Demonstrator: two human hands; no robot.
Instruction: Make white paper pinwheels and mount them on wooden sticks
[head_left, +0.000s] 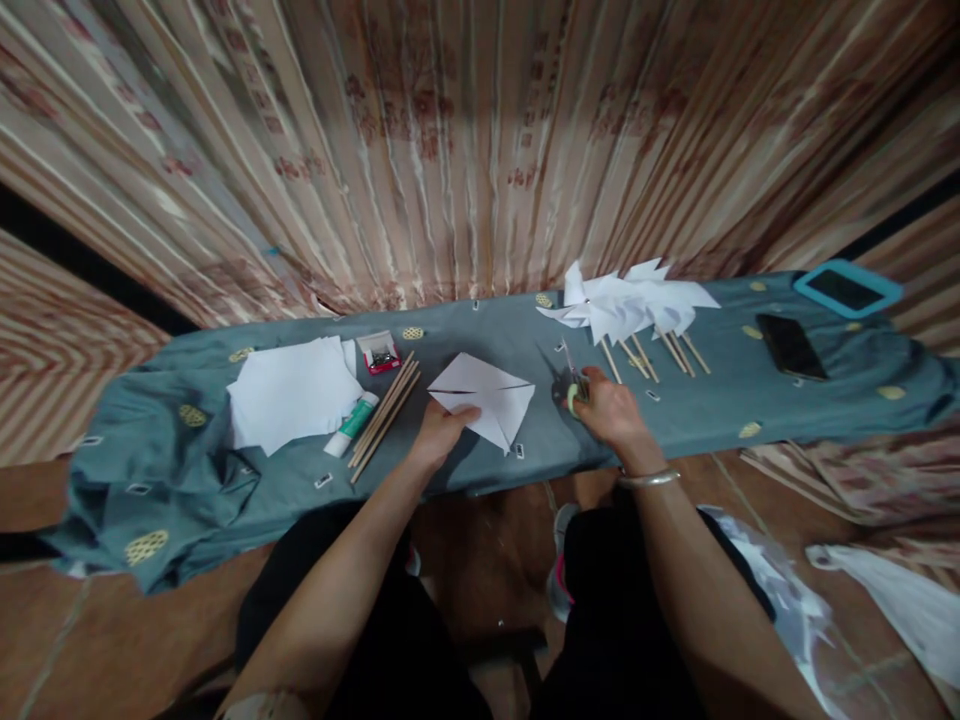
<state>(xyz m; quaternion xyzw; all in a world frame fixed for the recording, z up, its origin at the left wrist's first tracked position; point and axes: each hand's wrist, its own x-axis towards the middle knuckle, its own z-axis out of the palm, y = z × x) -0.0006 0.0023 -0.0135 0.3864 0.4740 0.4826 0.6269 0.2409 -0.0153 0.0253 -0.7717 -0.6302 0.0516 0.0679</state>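
A white paper square (491, 385) lies turned cornerwise on the cloth, with slits running in from its left and right corners. My left hand (442, 432) grips its near left edge, thumb on top; the fingers underneath are hidden. To the right of the paper, my right hand (611, 408) is closed around a pair of scissors (574, 396) with pale green handles. Their blades point away from me, apart from the paper. Beyond my right hand lie several white paper pinwheels (637, 300) on wooden sticks, overlapping one another.
The table wears a grey-green cloth (480, 470). To the left are a stack of white paper (292, 390), a glue stick (351, 424), loose wooden sticks (386, 418) and a red-and-white box of small metal pieces (380, 353). A phone (791, 346) and a blue-framed device (847, 288) lie right. Curtains (480, 150) hang behind.
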